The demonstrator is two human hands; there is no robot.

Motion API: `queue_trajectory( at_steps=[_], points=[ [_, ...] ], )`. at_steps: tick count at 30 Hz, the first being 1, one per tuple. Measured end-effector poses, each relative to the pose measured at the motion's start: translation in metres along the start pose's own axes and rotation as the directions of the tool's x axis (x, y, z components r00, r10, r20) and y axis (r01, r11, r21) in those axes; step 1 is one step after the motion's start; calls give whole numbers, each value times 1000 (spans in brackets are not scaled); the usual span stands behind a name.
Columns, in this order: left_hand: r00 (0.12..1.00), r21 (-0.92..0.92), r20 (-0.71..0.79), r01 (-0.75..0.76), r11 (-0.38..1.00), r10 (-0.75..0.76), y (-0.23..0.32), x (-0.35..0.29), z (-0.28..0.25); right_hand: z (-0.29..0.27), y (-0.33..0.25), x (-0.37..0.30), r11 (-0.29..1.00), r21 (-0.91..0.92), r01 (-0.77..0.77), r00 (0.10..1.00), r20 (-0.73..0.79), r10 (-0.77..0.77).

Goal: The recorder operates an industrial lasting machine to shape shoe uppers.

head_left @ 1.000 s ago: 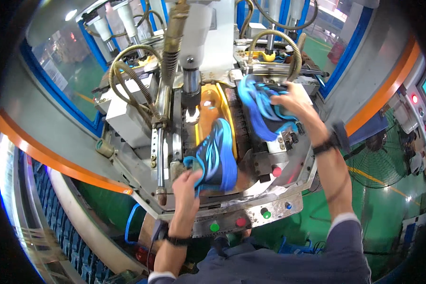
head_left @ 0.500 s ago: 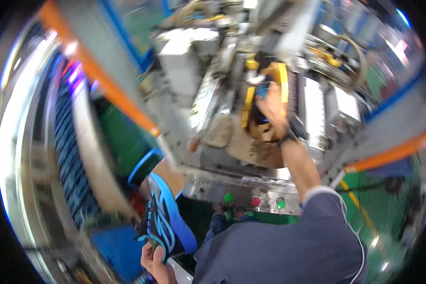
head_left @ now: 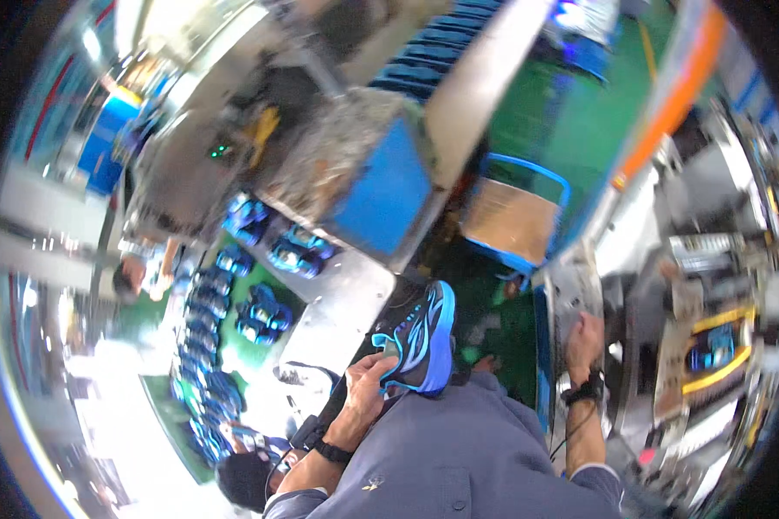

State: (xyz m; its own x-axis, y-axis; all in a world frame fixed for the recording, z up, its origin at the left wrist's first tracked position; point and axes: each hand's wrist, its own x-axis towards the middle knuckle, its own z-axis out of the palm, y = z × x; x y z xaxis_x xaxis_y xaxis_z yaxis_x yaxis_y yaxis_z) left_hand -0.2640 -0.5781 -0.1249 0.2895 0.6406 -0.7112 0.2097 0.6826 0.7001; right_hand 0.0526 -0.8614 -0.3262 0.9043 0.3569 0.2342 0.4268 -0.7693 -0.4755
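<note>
1. The right hand (head_left: 584,343) has come out from between the yellow bars (head_left: 720,318) of a factory machine (head_left: 571,281) since half a second ago, as the worker's view swings left.
2. Half done, by the look of it: what appears to be a second shoe (head_left: 712,348) sits between those bars, while the blue shoe (head_left: 426,346) in the left hand (head_left: 365,387) has yet to be set down.
3. The blue shoe hangs before the worker's chest, clear of the silver table (head_left: 357,290), toe pointing away, sole turned rightward.
4. Left thumb and fingers clamp its ankle opening; the rest juts beyond their tips.
5. At the machine's near edge, blur hides the right fingers: I cannot tell whether they are together or apart.
</note>
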Motion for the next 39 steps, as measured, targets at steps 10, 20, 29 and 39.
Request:
queue_trajectory(
  at_steps=[10, 20, 29, 39],
  points=[
    [838, -252, -545, -193, 948, 25, 30, 123, -223, -5, -167, 134, 843, 534, 63, 986, -161, 29],
    [656, -319, -743, -521, 792, 132, 158, 296, -412, -80, -712, 280, 333, 265, 905, 407, -310, -859],
    [310, 390, -815, -331, 859, 490, 255, 516, -523, 39, -1093, 284, -26, 250, 968, -16, -41, -999],
    [693, -22, -475, -626, 779, 543, 187, 458, -445, 175, -1274, 265, 211, 580, 787, 36, 298, -954]
  ],
)
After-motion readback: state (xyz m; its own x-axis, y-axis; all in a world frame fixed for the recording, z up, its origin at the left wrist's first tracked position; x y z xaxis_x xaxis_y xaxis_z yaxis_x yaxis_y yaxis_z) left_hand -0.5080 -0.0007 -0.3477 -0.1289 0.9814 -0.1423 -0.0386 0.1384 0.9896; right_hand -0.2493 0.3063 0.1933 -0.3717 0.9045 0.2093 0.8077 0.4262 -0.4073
